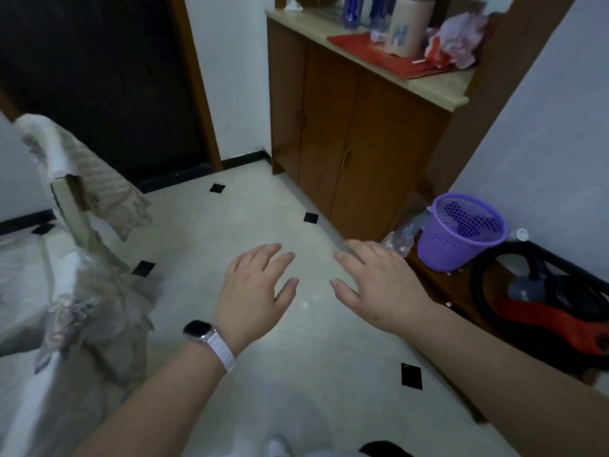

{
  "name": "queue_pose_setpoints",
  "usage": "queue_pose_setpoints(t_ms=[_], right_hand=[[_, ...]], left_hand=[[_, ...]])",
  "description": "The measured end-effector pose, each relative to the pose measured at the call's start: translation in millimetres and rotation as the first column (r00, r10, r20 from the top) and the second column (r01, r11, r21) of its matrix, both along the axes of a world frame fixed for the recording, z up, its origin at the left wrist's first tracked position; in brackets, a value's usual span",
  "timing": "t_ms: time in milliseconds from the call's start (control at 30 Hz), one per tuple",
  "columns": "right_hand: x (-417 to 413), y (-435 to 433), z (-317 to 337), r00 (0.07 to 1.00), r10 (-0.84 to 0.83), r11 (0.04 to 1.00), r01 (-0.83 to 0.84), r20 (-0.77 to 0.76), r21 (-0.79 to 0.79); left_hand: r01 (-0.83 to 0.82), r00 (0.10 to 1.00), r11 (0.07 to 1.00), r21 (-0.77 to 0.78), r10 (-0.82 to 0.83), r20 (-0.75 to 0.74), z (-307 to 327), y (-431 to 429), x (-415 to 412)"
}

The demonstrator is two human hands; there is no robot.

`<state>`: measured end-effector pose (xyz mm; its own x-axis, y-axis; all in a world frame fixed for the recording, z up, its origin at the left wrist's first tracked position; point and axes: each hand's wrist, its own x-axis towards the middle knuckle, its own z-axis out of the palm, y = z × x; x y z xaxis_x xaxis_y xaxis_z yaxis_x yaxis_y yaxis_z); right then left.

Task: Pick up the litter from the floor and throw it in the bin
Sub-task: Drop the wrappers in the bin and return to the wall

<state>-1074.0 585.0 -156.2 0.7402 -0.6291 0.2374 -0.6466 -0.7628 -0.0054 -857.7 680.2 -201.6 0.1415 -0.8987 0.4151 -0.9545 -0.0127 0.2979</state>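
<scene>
floor (pixel 250 219): pale tile, black diamonds. cabinet (pixel 346 143), upper right; bin (pixel 458 239), middle right. left hand (pixel 253 291), right hand (pixel 379 285): fingers spread.

Both forearms are bare, the left wrist wearing a black-faced smartwatch (pixel 197 328) on a white band (pixel 220 351).

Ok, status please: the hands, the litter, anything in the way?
Left hand and right hand open, empty. Crumpled clear plastic on floor beside purple bin, just beyond right hand. Path to it looks clear.
</scene>
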Motion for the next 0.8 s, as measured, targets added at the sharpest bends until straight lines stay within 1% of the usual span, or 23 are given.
queue_pose_setpoints(t_ms=[100,200,433,500,600,733,800], right_hand=[[48,-29,-1,0.999,0.05,0.998,-0.049,-0.02,0.034],[91,-65,-9,0.994,0.11,0.991,-0.109,-0.007,0.079],[184,-169,-34,0.967,0.244,0.961,-0.251,0.068,0.113],[213,-207,-31,0.956,0.28,0.951,-0.288,0.084,0.111],[247,-264,-16,0.935,0.338,0.928,-0.349,0.105,0.126],[285,-339,5,0.919,0.381,0.917,-0.39,0.098,0.087],[307,-372,11,0.905,0.42,0.901,-0.424,0.063,0.09]], left_hand=[[-0.031,0.999,1.0,-0.004,0.03,-0.032,-2,-15,35],[-0.112,0.993,0.993,0.024,0.113,-0.033,-9,-31,70],[-0.262,0.965,0.961,0.093,0.258,0.056,-10,-102,148],[-0.332,0.942,0.936,0.118,0.324,0.086,-2,-135,169],[-0.396,0.918,0.908,0.139,0.388,0.08,15,-185,192],[-0.432,0.9,0.898,0.086,0.423,0.103,32,-249,220],[-0.465,0.884,0.883,0.069,0.458,0.091,32,-274,233]])
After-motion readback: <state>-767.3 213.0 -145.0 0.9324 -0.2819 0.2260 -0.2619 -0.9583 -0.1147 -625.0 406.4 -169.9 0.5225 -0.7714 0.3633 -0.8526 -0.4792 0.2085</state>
